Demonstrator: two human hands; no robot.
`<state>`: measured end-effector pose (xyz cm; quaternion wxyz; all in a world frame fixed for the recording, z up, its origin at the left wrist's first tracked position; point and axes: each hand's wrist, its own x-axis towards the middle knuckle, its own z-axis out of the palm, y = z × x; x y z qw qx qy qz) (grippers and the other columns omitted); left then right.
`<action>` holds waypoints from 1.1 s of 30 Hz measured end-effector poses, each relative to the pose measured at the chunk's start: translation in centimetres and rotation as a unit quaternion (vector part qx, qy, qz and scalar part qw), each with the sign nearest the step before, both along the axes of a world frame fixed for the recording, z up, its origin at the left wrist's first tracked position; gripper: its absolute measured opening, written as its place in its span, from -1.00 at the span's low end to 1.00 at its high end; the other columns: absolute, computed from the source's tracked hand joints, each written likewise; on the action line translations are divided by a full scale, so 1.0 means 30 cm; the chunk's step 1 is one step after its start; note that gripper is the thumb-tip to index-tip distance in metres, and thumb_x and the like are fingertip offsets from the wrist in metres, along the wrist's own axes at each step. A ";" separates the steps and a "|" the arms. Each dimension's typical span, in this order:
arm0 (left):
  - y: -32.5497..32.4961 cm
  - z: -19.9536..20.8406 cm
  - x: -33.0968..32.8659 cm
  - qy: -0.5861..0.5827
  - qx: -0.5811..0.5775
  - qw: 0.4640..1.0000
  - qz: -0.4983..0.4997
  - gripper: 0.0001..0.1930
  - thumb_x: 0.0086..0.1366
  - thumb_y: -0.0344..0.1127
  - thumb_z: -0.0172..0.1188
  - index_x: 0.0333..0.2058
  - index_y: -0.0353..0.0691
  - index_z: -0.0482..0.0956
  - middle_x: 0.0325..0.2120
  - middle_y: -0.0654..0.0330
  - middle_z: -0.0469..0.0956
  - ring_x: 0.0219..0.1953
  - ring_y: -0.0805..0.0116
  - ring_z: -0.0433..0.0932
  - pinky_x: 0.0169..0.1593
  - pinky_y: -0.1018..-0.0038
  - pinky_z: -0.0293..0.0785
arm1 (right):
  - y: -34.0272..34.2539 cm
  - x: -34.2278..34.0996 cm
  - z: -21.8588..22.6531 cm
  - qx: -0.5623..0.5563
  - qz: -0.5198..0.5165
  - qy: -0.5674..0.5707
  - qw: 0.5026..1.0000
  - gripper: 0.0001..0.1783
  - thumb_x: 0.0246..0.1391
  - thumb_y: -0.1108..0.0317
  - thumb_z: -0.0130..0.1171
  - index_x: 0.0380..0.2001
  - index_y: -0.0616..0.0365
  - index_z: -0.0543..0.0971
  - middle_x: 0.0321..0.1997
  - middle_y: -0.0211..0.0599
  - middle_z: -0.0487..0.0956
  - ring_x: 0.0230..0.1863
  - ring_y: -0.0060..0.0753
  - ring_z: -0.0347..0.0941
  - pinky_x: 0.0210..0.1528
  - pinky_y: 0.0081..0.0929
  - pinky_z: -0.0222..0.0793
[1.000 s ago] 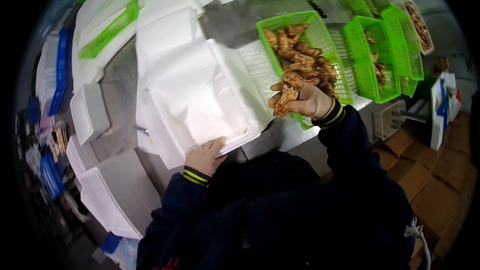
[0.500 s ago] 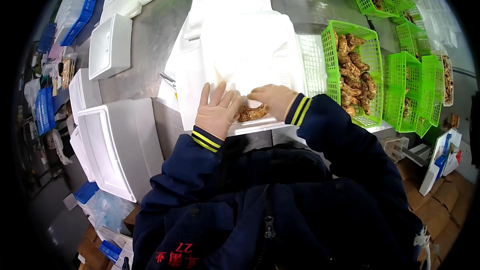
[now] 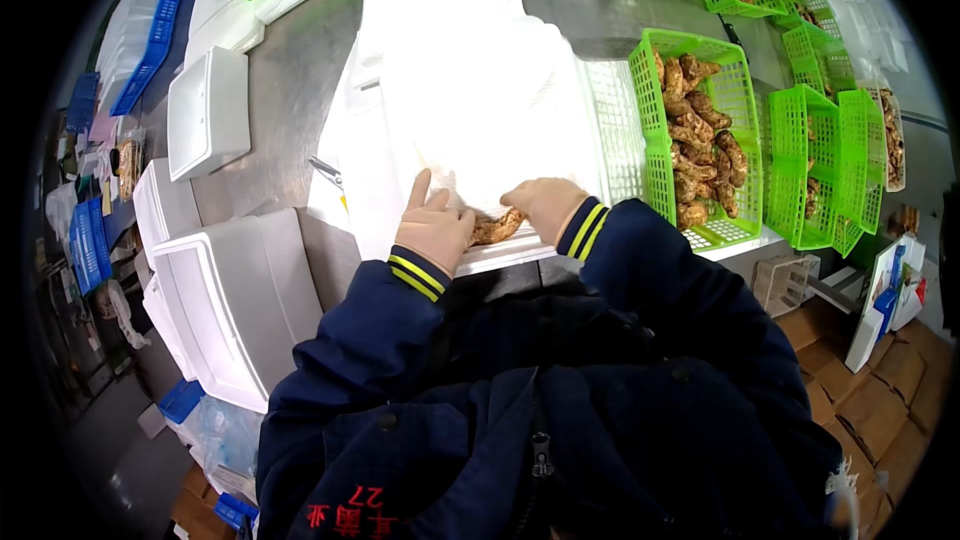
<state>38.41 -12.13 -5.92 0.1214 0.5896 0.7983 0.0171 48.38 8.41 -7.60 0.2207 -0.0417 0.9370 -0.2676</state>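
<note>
A brown knobbly mushroom lies crosswise on the near edge of stacked white paper sheets, between my two gloved hands. My left hand rests at the mushroom's left end, its index finger stretched away from me and its other fingers loosely bent. At the mushroom's right end, the bent fingers of my right hand close on its far side; the thumb is hidden. Glare washes out the sheets, so their folds are hard to tell.
Right of the sheets stands a green basket of similar mushrooms, with more green baskets beyond. White foam boxes stand on the left of the metal table. Scissors lie by the sheets' left edge.
My left hand's fingers have gone from spread to partly bent, the index still stretched. My right hand has moved slightly left and its fingers have closed in at the mushroom. The whole view has shifted a little.
</note>
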 end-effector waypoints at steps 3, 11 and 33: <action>0.010 -0.061 0.009 0.036 0.015 0.999 -0.006 -0.93 0.13 -0.33 0.20 -0.48 -0.15 0.59 -0.50 0.24 0.56 -0.20 0.27 0.57 0.43 0.05 0.17 | 0.008 -0.007 0.013 0.010 0.017 -0.086 0.996 -0.61 0.04 0.57 0.13 -0.02 0.16 0.56 -0.06 -0.04 0.65 0.04 0.03 0.59 0.04 -0.17 0.54; 0.019 0.001 -0.037 0.061 0.043 0.997 -0.006 -0.79 0.23 -0.29 0.18 -0.16 -0.17 0.56 -0.23 0.23 0.62 -0.05 0.21 0.56 0.41 0.06 0.19 | 0.029 -0.038 0.115 0.180 0.016 0.036 0.983 -0.73 0.06 0.44 0.19 -0.12 0.16 0.57 -0.20 -0.20 0.67 -0.09 -0.14 0.60 -0.14 -0.27 0.53; 0.113 0.006 -0.021 0.091 -0.132 0.987 -0.011 -0.89 0.15 -0.34 0.17 -0.45 -0.02 0.68 -0.43 0.20 0.62 -0.15 0.19 0.59 0.34 0.05 0.19 | -0.009 -0.025 0.038 0.248 0.006 0.024 0.968 -0.80 0.08 0.30 0.19 -0.29 0.03 0.74 -0.19 -0.34 0.64 -0.01 -0.18 0.50 -0.02 -0.21 0.33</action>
